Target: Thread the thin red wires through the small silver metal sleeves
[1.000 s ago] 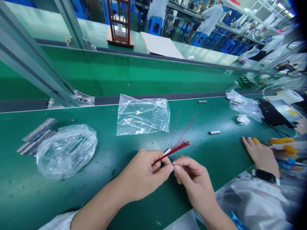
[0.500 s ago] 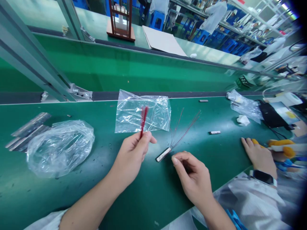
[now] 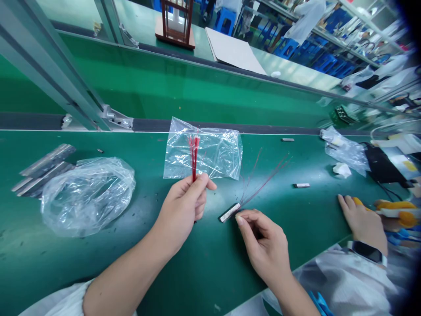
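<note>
My left hand point(image 3: 184, 210) is closed around a bundle of thin red wires point(image 3: 194, 153), their pale-tipped ends fanning upward. Below and right of it, a small black strip with a white top point(image 3: 229, 212) lies on the green table, with several thin red wires point(image 3: 266, 180) running from its far end. My right hand point(image 3: 263, 241) is pinched right beside this strip. Whether its fingertips touch the strip or hold something tiny I cannot tell. Behind the wire bundle lies a flat clear plastic bag point(image 3: 220, 153).
To the left are a crumpled clear bag point(image 3: 88, 197) and some grey metallic bars point(image 3: 48, 162). Two more small strips, one white-topped point(image 3: 301, 185) and one grey point(image 3: 287, 140), lie to the right. A co-worker's hand point(image 3: 363, 224) rests at far right, near an orange-and-white tool point(image 3: 396, 210).
The view has shifted slightly. The wire bundle in my left hand stands more upright with its tips spread wider. My right hand's pinched fingertips are closer to the white-topped strip.
</note>
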`<state>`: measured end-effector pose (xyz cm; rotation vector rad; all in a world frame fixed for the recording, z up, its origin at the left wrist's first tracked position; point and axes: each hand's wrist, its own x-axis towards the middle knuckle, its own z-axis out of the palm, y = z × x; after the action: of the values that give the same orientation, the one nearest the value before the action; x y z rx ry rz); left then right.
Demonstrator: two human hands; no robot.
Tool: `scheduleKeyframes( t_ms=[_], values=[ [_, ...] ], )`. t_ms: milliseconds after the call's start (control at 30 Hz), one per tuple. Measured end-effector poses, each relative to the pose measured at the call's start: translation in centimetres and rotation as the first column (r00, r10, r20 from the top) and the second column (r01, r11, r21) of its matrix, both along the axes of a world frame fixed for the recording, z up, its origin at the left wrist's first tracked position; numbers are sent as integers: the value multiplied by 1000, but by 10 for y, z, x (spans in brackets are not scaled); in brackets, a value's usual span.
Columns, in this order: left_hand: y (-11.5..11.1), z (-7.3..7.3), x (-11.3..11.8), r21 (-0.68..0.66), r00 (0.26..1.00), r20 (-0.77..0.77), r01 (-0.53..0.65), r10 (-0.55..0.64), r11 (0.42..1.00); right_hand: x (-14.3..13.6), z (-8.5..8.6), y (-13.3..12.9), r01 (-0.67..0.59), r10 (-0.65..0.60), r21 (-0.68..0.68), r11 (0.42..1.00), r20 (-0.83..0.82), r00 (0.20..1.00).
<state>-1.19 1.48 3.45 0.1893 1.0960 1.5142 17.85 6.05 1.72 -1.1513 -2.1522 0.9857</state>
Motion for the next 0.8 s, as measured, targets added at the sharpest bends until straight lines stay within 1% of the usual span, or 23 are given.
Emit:
scheduleKeyframes(
  t_ms=[367, 633, 800],
  values=[
    [0, 2, 0, -7, 1000, 11, -8, 8, 1000, 1, -2, -1, -25, 24, 19, 999, 49, 998],
    [1, 2, 0, -30, 1000, 3, -17, 17, 999, 0, -4, 0, -67, 63, 93, 993, 44, 997],
    [0, 2, 0, -20, 999, 24, -27, 28, 999, -1, -4, 0, -52, 47, 95, 994, 52, 998]
  ],
)
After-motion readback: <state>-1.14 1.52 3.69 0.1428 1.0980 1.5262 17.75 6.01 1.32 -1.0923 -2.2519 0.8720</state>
